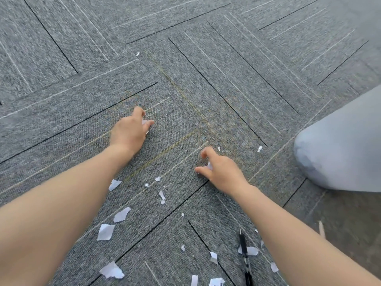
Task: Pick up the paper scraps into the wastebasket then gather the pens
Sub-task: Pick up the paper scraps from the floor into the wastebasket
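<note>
Several white paper scraps [105,231] lie scattered over the grey carpet, mostly near the bottom of the view. My left hand [129,132] reaches forward with curled fingers and pinches a small white scrap [144,122]. My right hand [219,171] is low on the carpet, its thumb and fingers curled round another white scrap [209,166]. A black pen [244,252] lies on the floor beside my right forearm, partly over a scrap. The wastebasket is out of view.
My knee in a light grey trouser leg [340,149] fills the right edge. Lone scraps lie far ahead [137,54] and right of my right hand [259,149]. A thin pale stick-like thing [321,229] lies at the lower right.
</note>
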The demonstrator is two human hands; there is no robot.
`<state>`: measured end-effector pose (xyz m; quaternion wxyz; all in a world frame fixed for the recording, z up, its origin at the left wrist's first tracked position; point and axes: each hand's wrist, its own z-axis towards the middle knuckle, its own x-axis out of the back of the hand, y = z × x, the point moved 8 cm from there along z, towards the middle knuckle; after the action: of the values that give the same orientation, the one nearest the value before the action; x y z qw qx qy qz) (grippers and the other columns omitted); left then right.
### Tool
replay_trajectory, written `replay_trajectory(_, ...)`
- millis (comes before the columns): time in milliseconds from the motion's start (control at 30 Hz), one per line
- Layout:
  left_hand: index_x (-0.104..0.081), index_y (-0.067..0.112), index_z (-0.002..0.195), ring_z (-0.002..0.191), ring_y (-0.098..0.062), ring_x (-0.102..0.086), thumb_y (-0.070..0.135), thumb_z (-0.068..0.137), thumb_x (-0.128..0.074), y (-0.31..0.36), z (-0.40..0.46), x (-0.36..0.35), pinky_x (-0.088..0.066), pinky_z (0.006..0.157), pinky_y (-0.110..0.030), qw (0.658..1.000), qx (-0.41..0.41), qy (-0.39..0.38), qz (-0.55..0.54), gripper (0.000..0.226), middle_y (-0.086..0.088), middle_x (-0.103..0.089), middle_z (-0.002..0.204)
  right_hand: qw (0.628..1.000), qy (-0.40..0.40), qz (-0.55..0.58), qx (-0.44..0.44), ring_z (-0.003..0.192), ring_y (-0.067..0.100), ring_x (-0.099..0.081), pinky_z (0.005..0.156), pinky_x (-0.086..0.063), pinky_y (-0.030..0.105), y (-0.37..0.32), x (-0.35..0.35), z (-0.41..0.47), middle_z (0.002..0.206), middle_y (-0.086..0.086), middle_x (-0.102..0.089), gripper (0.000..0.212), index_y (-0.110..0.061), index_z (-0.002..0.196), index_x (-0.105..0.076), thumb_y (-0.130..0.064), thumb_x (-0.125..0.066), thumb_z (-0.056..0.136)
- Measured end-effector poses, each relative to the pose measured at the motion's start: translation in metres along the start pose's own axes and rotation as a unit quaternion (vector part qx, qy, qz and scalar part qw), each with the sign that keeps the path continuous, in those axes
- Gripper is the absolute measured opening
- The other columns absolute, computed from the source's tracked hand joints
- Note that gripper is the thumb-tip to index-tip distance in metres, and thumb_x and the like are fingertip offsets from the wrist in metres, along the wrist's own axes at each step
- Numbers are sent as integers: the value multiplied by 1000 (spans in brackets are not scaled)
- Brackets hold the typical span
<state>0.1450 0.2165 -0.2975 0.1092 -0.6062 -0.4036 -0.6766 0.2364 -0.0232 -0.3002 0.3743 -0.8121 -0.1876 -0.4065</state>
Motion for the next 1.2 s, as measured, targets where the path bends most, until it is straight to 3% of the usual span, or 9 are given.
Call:
replay_trajectory(133,-44,14,94,56,-22,-54,40,99,-39,5,4,-4,-50,50,-35,998,7,-17,67,27,-4,-55,66,999,8,-29,19,66,15,-59,60,-52,35,-4,1,-3,73,-8,-60,19,-20,104,-49,-35,-55,95)
replay_trajectory(333,-43,6,91,66,-31,-55,28,101,-35,7,2,-10,-42,54,-37,993,9,-66,95,25,-14,-58,75,998,7,-66,22,66,18,-52,56,-40,31,-4,-3,-8,80,-2,-56,17,-14,94,-47,-28,-41,101)
replay_trajectory(567,-43,8,88,47,-13,-40,22,101,-37,50,-55,-11,-28,42,-21,994,19,-59,-92,20,-3,-47,59,972,136,180,-69,54,14,-41,47,-34,27,29,41,-25,67,2,-51,16,-14,85,-44,-16,-43,101)
replay_trajectory(667,-47,9,86,51,-20,-54,26,100,-38,114,-61,-7,-33,42,-20,978,-11,-61,-199,23,-7,-56,65,953,210,211,-59,54,8,-42,48,-35,19,23,84,-43,68,-5,-51,11,-15,89,-49,-13,-45,99)
replay_trajectory(767,-50,10,83,51,-8,-53,29,100,-41,219,-53,24,-35,44,-16,946,-66,-39,-314,27,-6,-60,68,936,296,190,-16,56,1,-46,53,-36,15,15,156,-67,68,-10,-54,12,-15,93,-57,-14,-46,99)
replay_trajectory(967,-43,14,66,48,-11,-45,22,95,-48,417,-43,87,-34,53,-29,883,-109,-12,-457,30,6,-46,55,891,442,94,-43,65,25,-45,58,-28,34,57,328,-134,63,-1,-53,24,-16,72,-48,-21,-48,95)
replay_trajectory(1067,-46,11,71,61,-20,-60,18,93,-45,494,-53,73,-39,58,-30,899,-128,-86,-411,24,-6,-65,64,900,403,46,-157,67,32,-43,58,-28,36,125,368,-164,61,8,-48,29,-12,63,-44,-17,-49,91)
replay_trajectory(1133,-55,4,82,77,-29,-63,18,93,-45,528,-61,51,-44,63,-31,919,-146,-125,-345,19,-18,-70,83,912,332,48,-237,79,36,-55,62,-34,33,171,367,-176,77,16,-60,23,-6,73,-57,-18,-47,91)
replay_trajectory(1200,-56,5,82,87,-33,-63,20,93,-44,549,-61,35,-46,71,-34,938,-165,-137,-272,22,-18,-71,89,920,274,104,-261,85,35,-59,68,-43,35,202,358,-183,95,19,-63,29,-4,93,-64,-21,-41,94)
